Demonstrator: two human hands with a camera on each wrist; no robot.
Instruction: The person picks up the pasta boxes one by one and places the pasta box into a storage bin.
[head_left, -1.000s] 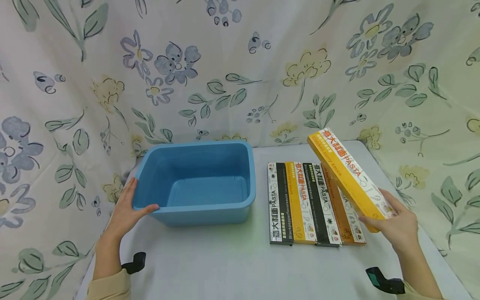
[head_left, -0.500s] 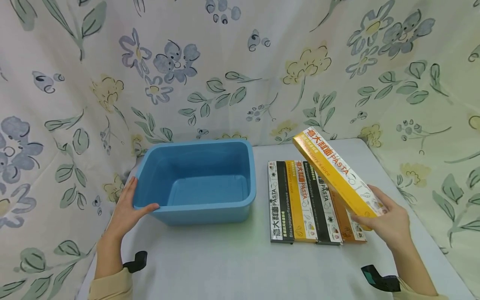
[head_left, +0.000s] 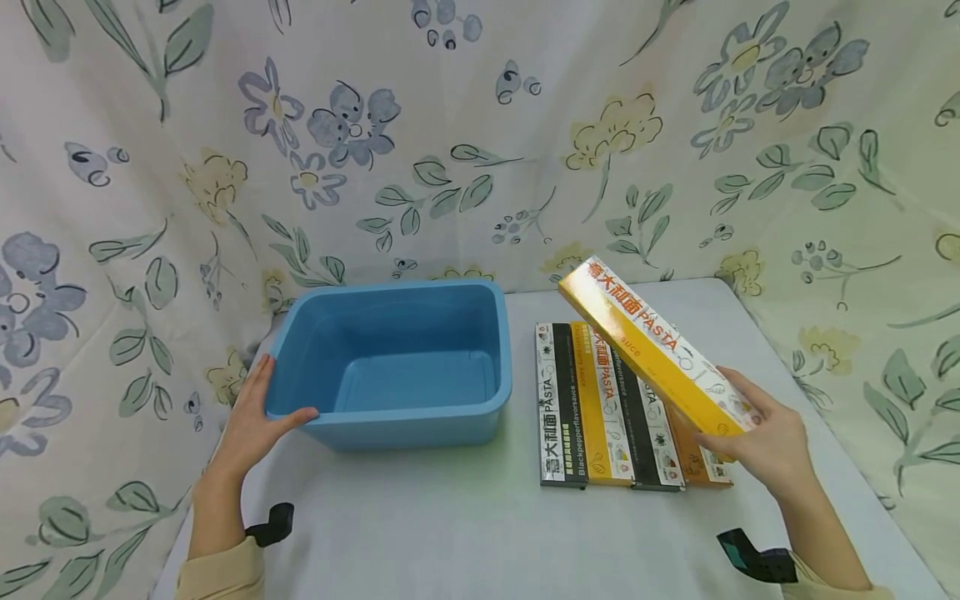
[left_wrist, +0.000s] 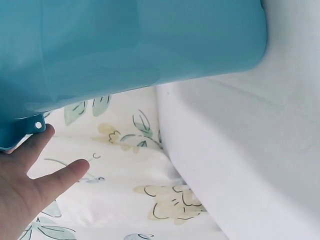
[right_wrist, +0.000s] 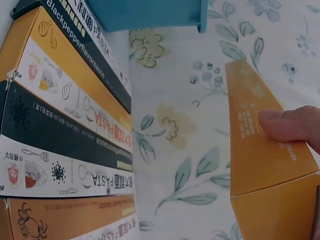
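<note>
Yellow pasta box [head_left: 652,350] raised by the right hand [head_left: 768,433], grip closed on its near end.
It slants above four boxes [head_left: 628,429] lying near the right edge of the worktop [head_left: 465,525]; with one lifted, the work looks barely begun. Toward the left edge, the left hand [head_left: 251,417], fingers straight, touches the blue tub [head_left: 408,433].

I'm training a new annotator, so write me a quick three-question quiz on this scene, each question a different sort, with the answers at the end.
1. Short answer: What is in the grip of the right hand?
2. True or false: The left hand touches the blue plastic tub.
3. Count: How many boxes lie in the row of pasta boxes on the white table?

Key:
1. A yellow-and-white pasta box.
2. True.
3. Four.
</note>
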